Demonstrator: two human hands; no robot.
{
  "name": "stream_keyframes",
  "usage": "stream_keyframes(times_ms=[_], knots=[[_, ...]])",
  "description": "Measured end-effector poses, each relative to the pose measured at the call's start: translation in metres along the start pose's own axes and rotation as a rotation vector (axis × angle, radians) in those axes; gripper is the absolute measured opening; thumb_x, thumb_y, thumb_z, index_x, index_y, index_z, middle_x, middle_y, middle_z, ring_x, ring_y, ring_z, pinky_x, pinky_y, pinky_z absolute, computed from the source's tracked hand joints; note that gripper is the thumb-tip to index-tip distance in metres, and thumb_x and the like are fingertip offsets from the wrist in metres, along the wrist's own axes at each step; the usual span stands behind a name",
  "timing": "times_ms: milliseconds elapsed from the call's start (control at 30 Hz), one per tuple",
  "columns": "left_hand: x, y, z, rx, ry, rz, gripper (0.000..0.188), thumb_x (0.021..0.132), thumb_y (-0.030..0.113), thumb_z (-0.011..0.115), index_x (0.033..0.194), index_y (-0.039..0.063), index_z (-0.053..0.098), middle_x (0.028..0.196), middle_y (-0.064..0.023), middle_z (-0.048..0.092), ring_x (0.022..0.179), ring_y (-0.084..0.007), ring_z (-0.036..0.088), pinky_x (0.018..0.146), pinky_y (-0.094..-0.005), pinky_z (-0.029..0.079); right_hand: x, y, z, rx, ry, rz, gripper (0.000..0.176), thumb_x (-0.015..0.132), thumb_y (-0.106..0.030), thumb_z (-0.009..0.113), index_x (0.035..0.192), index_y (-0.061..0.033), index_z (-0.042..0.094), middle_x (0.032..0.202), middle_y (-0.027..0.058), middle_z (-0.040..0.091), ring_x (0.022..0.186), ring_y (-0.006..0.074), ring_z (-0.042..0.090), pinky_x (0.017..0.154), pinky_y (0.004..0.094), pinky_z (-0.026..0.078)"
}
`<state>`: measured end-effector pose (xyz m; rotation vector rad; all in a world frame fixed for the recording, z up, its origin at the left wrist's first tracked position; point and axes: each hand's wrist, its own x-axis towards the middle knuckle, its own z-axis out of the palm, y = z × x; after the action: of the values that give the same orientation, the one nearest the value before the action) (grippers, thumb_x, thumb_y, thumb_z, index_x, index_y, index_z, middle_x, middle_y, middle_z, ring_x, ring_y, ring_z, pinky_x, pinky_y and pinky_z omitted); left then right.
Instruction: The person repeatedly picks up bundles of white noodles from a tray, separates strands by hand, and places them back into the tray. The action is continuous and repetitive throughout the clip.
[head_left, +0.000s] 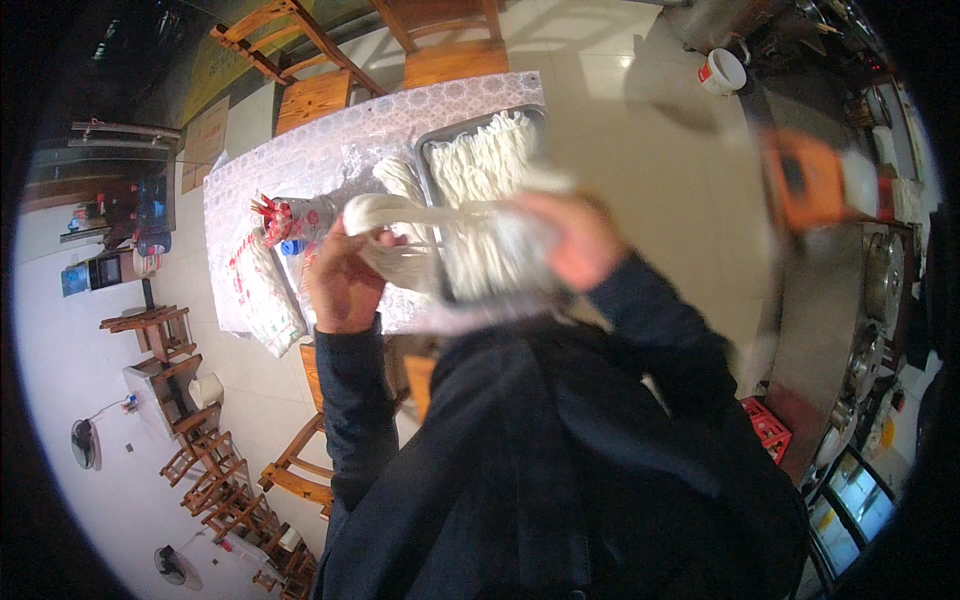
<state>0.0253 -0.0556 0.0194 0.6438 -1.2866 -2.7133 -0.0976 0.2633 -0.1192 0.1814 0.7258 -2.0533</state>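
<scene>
A hank of white noodle-like strands (397, 212) is stretched between my two hands above the table. My left hand (347, 281) holds its looped end. At the other end my right hand (574, 236), blurred by motion, grips the strands over the tray's right part. Below lies a dark rectangular tray (429, 172) filled with rows of similar white strands. Another bundle of white strands (399, 180) rests on clear plastic just left of the tray.
The patterned table (225, 191) also bears a container of red-tipped sticks (289, 217) and a white plastic bag with red print (259, 289). Wooden chairs (322, 82) stand at its far side, another wooden chair (300, 480) nearer. A white bucket (722, 72) sits on the floor.
</scene>
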Motion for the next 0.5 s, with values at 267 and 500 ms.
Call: stream_keyframes(times_ms=[267,500], knots=[[-0.002,0.064,-0.037,-0.009,0.118,0.161,0.036,0.111,0.024,0.063,0.134,-0.004,0.065,0.11,-0.0105,0.073,0.103,-0.0222,0.071,0.1,-0.0406,0.057,0.01,0.014,-0.124,0.015,0.253,-0.058,0.015,0.095,-0.01,0.071,0.103,0.0027,0.074,0.105,0.0152,0.078,0.097,0.0287,0.078,0.096,0.0468,0.064],[-0.009,0.096,-0.05,-0.064,0.069,0.193,0.042,0.113,0.026,0.059,0.14,-0.007,0.063,0.117,-0.0147,0.076,0.116,-0.0297,0.072,0.112,-0.0465,0.053,-0.006,0.01,-0.139,-0.125,0.301,-0.097,0.029,0.097,-0.012,0.065,0.12,0.0053,0.07,0.113,0.0179,0.076,0.105,0.0343,0.079,0.099,0.0539,0.065]])
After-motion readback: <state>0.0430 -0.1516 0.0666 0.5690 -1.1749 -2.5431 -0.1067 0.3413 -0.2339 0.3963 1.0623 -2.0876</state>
